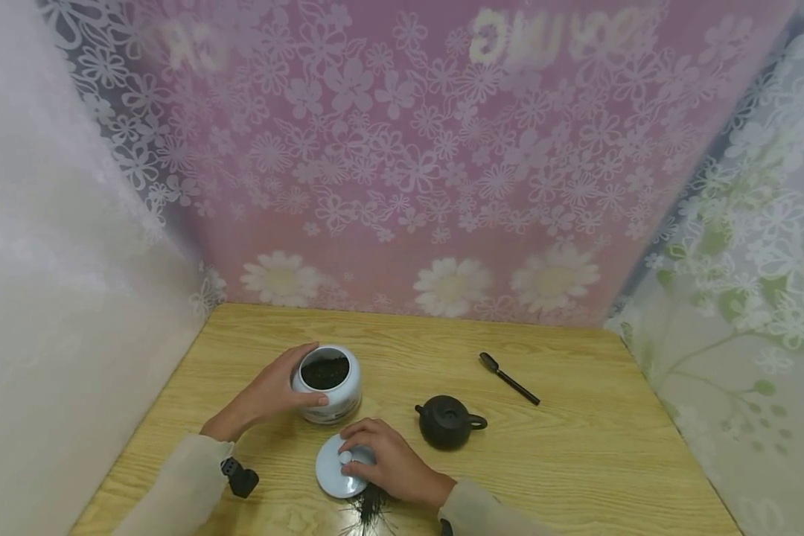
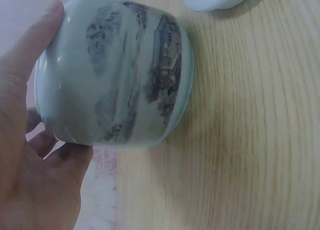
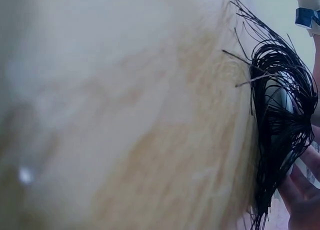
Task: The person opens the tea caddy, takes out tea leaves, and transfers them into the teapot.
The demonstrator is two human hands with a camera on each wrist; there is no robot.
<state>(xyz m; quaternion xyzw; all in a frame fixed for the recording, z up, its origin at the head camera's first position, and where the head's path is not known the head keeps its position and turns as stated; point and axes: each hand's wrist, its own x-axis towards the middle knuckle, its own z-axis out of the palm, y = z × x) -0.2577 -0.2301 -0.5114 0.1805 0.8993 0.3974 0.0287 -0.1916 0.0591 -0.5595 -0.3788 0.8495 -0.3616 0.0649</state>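
Note:
My left hand (image 1: 275,391) grips the side of a round white porcelain jar (image 1: 345,402), thumb on the near side and fingers behind. Dark, tea-like leaves (image 1: 324,372) show through its uncovered mouth. A painted landscape with a building runs round the jar (image 2: 115,75) in the left wrist view. In front of it, my right hand (image 1: 398,465) pinches the knob of the white lid (image 1: 333,476) between thumb and fingers. Beneath that hand hangs a bundle of black strands (image 1: 368,508); in the right wrist view these strands (image 3: 285,110) partly cover the lid and fingers.
A dark teapot (image 1: 444,423) stands right of the lid, its handle pointing right. Farther back lies a black scoop (image 1: 509,380) on the wooden table (image 1: 576,447). Flower-patterned curtains (image 1: 409,164) enclose the back and sides. A black plug (image 1: 240,476) dangles at my left cuff.

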